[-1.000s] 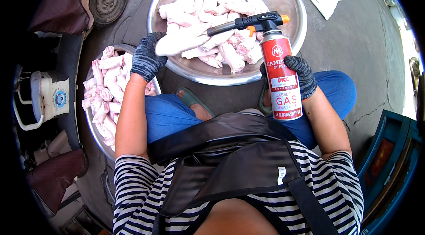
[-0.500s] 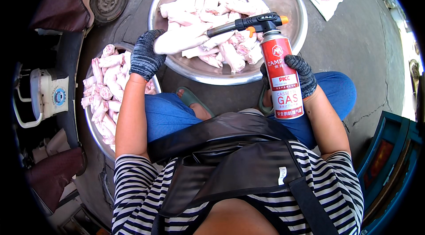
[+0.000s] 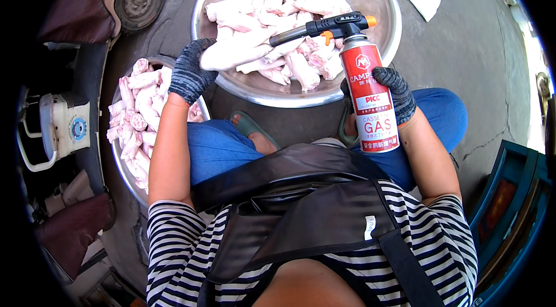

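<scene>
Fingers (image 3: 387, 78) of the gloved right hand (image 3: 391, 96) wrap around a red gas canister (image 3: 369, 96), held upright with its black torch head (image 3: 330, 26) aimed left. Left hand (image 3: 190, 71), gloved too, grips one pale pig trotter (image 3: 234, 53) by its end, just under the nozzle, over the large steel basin (image 3: 382, 12) of trotters. A second basin (image 3: 124, 168) sits left.

The gloved left hand (image 3: 190, 72) grips a pale trotter (image 3: 234, 52) over a metal basin (image 3: 382, 46) of trotters. The gloved right hand (image 3: 394, 96) holds a red gas can (image 3: 369, 98) upright, its torch nozzle (image 3: 301, 32) touching the trotter.
</scene>
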Demonstrator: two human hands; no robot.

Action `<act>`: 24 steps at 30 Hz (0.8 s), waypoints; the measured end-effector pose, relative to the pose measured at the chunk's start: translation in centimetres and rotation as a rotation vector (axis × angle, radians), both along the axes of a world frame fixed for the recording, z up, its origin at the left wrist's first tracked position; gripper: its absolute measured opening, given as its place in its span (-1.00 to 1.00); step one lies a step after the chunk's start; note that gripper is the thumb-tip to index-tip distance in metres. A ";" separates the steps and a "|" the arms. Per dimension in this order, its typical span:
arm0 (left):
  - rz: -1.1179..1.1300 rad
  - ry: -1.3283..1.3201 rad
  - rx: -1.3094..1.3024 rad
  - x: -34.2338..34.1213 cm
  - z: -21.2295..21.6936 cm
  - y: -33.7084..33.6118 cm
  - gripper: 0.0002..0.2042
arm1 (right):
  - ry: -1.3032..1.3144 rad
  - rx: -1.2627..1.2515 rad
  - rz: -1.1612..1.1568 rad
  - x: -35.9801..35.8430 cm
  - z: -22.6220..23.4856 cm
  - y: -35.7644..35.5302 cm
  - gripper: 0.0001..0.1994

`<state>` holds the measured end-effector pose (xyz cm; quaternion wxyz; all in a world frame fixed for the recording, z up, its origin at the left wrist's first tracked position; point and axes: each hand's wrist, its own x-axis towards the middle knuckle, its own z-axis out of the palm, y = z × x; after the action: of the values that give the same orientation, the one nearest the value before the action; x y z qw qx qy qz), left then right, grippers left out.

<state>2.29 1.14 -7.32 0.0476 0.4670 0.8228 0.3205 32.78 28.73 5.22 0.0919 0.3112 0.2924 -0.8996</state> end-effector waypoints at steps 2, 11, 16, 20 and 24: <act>0.007 -0.049 0.006 0.0 -0.2 0.0 -0.53 | 0.014 -0.004 0.003 0.0 0.0 0.1 -0.36; 0.014 -0.007 -0.058 -0.2 0.3 0.2 -0.49 | 0.052 -0.032 -0.028 0.2 -0.2 0.4 -0.33; 0.047 -0.026 -0.031 0.1 1.5 0.3 -0.50 | 0.094 -0.032 -0.016 0.4 -0.3 0.5 -0.33; 0.055 -0.051 0.069 0.1 1.1 -0.3 -0.47 | 0.125 -0.028 -0.009 0.4 -0.5 0.5 -0.32; 0.063 0.015 0.029 0.0 1.4 -0.3 -0.47 | 0.144 -0.039 -0.003 0.1 -0.2 0.3 -0.31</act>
<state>2.30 0.89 -5.93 0.0245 0.4439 0.8326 0.3304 32.89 29.04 5.01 0.0755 0.2443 0.2800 -0.9253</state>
